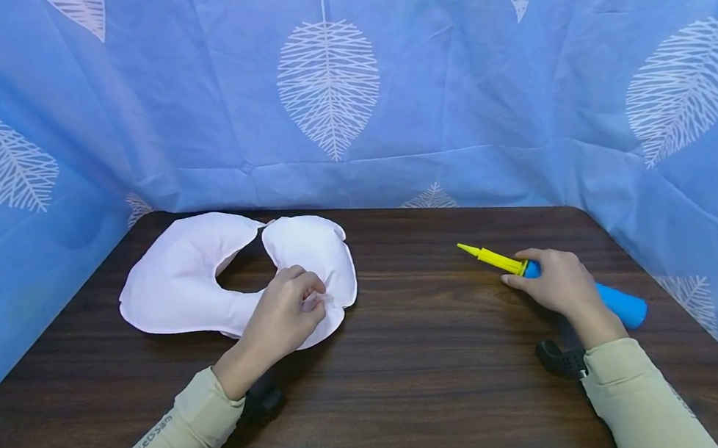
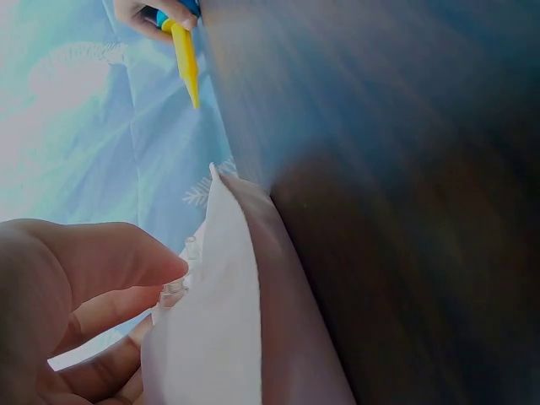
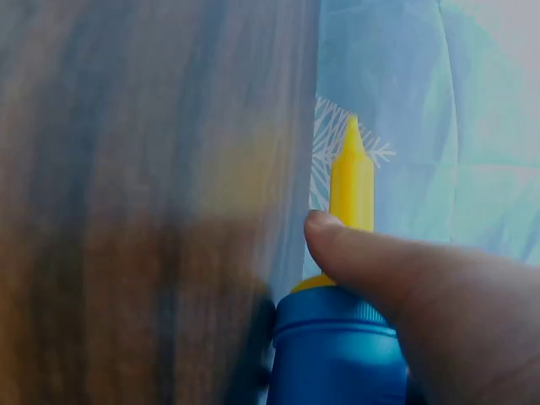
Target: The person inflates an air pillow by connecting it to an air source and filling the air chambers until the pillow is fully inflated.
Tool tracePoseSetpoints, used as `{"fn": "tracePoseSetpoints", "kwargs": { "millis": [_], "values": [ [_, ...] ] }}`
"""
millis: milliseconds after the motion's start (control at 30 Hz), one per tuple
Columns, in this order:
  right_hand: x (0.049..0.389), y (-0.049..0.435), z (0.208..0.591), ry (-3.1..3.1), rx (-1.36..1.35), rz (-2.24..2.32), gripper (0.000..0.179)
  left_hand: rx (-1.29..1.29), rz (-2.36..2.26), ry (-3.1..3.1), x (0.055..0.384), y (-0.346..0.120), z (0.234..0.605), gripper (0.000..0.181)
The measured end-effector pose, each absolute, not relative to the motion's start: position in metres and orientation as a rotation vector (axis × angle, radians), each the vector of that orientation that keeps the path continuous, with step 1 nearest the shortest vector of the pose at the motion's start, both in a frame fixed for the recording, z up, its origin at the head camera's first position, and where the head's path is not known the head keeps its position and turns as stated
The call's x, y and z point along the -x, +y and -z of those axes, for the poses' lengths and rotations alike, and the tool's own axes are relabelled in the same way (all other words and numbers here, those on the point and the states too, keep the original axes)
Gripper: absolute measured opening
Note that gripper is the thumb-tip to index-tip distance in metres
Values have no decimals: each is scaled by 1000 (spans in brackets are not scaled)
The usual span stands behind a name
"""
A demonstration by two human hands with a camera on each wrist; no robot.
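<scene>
A white inflatable neck pillow (image 1: 174,289), puffed up, lies on the left half of the table, its two ends close together at the back. At its right end my left hand (image 1: 282,310) pinches a clear plastic air valve (image 2: 173,291) between thumb and fingers. On the right, my right hand (image 1: 558,282) grips a blue hand pump (image 1: 622,305) near its collar. The pump's yellow nozzle (image 1: 496,258) points left toward the pillow, well apart from it. In the right wrist view the thumb (image 3: 354,253) lies across the base of the nozzle.
The dark wood table (image 1: 418,394) has rounded back corners. Blue cloth (image 1: 449,81) printed with white leaves hangs along its back and both sides. Each wrist wears a black strap (image 1: 561,361) below a light sleeve.
</scene>
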State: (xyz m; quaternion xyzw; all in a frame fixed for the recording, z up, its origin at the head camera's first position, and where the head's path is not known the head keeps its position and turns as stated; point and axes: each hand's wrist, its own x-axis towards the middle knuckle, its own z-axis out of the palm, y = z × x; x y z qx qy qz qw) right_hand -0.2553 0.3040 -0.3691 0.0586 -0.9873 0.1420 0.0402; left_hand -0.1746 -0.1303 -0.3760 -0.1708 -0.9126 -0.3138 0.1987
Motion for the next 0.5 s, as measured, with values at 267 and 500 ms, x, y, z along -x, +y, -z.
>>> {"fn": "tracePoseSetpoints", "kwargs": {
  "millis": [267, 500],
  "values": [
    [252, 301, 365, -3063, 8, -394, 76, 478, 882, -2550, 175, -130, 377, 10],
    [253, 301, 362, -3043, 12, -419, 85, 479, 890, -2551, 175, -130, 376, 10]
  ]
}}
